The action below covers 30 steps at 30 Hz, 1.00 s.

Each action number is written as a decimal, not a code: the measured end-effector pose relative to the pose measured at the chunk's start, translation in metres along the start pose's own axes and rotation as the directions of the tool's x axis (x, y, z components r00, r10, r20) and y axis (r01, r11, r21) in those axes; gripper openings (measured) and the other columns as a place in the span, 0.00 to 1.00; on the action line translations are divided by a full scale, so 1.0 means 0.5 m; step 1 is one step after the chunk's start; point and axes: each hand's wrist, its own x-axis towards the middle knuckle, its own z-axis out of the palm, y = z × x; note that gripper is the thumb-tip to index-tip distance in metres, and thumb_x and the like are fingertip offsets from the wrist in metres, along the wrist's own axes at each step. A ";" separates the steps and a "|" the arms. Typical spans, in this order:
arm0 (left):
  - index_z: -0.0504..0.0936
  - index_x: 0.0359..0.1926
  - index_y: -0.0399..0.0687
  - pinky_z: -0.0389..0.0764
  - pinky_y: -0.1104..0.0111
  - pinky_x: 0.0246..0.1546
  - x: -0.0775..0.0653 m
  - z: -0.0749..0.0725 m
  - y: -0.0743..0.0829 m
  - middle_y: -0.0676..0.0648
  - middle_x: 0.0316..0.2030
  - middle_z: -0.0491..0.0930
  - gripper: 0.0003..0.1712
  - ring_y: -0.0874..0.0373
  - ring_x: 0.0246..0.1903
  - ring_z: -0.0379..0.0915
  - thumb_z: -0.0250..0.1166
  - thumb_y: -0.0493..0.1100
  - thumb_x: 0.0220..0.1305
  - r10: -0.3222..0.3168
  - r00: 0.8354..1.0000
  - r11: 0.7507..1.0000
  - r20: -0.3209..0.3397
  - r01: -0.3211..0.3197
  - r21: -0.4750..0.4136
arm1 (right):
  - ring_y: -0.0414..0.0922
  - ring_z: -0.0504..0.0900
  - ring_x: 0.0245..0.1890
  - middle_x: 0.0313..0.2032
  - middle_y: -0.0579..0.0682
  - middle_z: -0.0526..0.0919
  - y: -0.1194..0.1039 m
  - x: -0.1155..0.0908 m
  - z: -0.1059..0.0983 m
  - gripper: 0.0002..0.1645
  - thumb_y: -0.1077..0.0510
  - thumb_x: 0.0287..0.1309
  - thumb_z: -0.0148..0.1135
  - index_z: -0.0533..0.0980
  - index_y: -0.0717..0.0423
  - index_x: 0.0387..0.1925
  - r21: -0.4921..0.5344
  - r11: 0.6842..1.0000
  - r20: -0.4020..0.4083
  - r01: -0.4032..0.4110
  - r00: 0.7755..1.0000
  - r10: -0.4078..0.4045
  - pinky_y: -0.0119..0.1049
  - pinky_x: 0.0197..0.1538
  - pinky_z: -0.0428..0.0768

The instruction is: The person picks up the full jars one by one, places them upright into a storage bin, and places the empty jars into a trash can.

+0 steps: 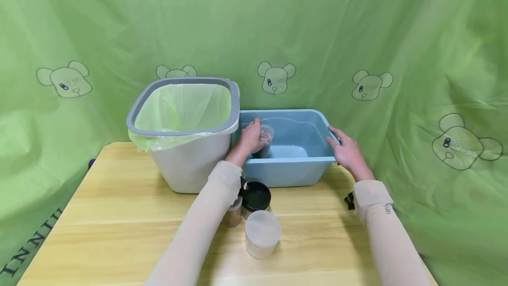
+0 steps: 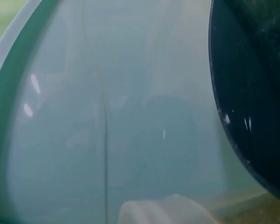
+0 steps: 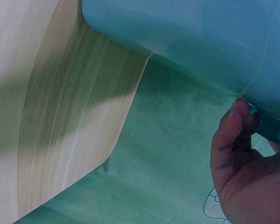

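Note:
My left hand reaches inside a light blue plastic basin. It grips a clear plastic jar with small pinkish-brown bits inside; the fingers on its far side are hidden. The right hand holds the basin's right rim, and in the right wrist view its bent fingers meet the rim at the corner. Below the left wrist, a jar with a black lid stands on the table, close to the basin's front wall.
Left of the basin stands a white trash bin with a grey rim and green liner. A translucent-lidded jar and a small brown-filled jar stand on the wooden table. A green curtain hangs behind.

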 end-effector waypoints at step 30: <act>0.49 0.79 0.35 0.68 0.58 0.73 0.002 0.009 0.000 0.33 0.73 0.66 0.51 0.41 0.71 0.67 0.71 0.43 0.68 -0.112 0.971 0.994 0.213 0.105 0.043 | 0.53 0.80 0.31 0.74 0.76 0.60 -0.007 -0.003 0.002 0.37 0.41 0.81 0.41 0.49 0.40 0.83 0.003 1.000 -0.001 0.006 1.000 -0.006 0.41 0.28 0.80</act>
